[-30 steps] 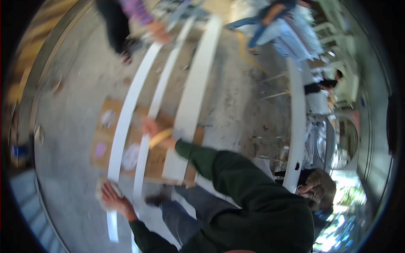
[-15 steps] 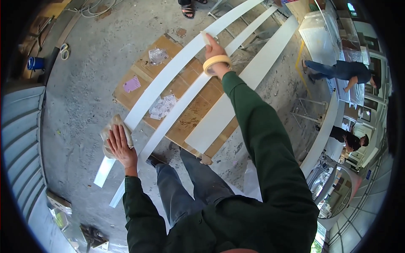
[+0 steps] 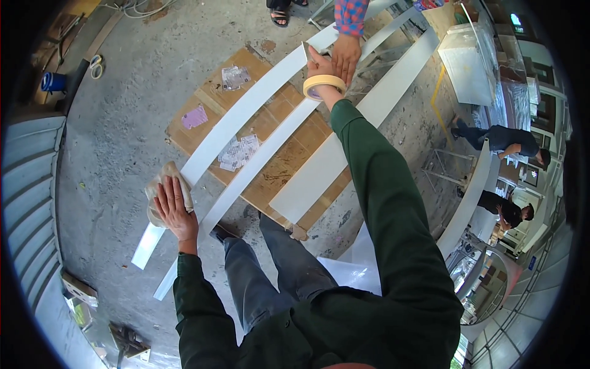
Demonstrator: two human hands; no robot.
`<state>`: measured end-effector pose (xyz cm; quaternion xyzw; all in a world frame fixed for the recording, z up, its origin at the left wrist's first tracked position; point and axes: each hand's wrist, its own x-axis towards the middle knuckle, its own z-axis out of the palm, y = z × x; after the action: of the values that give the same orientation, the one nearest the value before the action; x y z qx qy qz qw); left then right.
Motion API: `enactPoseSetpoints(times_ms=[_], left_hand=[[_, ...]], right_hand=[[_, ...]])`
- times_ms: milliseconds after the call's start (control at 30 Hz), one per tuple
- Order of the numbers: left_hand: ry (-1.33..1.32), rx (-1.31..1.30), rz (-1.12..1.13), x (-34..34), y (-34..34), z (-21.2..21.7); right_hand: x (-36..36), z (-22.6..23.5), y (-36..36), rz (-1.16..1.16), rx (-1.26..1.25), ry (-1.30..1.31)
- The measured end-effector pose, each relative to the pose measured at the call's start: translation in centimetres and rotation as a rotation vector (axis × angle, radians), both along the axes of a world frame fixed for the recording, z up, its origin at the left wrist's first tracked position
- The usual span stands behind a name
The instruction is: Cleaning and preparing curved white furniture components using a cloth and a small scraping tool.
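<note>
Left hand [image 3: 174, 206] flat, fingers spread, pressing a cloth [image 3: 161, 184] on a white strip [image 3: 246, 111] over cardboard [image 3: 289, 154]. Right hand [image 3: 319, 64], tape roll [image 3: 324, 85] on wrist, touches another person's hand [image 3: 346, 55]; its fingers can't be told.

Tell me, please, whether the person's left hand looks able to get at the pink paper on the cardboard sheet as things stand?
Probably yes. The left hand rests on a cloth on a white strip; the pink paper lies uncovered beyond it on the cardboard sheet, nothing between.
</note>
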<state>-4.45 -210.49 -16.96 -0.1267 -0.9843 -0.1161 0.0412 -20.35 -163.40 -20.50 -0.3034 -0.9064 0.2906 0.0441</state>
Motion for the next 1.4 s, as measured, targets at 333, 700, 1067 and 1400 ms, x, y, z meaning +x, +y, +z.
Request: enactPoseSetpoints(times_ms=[333, 700, 1067, 1400], left_hand=[[0.016, -0.004, -0.007, 0.1, -0.4, 0.0], [0.003, -0.013, -0.004, 0.2, -0.4, 0.2], [-0.053, 0.054, -0.001, 1.6, -3.9, 0.8], [-0.015, 0.042, 0.248, 9.3, -18.3, 0.5]], right_hand=[[0.5, 1.4, -1.8, 0.079, -0.029, 0.024], [4.9, 2.7, -9.3, 0.313, -0.022, 0.122], [9.2, 2.9, -21.5, 0.452, 0.021, 0.13], [13.6, 3.5, -32.2, 0.571, 0.011, 0.076]])
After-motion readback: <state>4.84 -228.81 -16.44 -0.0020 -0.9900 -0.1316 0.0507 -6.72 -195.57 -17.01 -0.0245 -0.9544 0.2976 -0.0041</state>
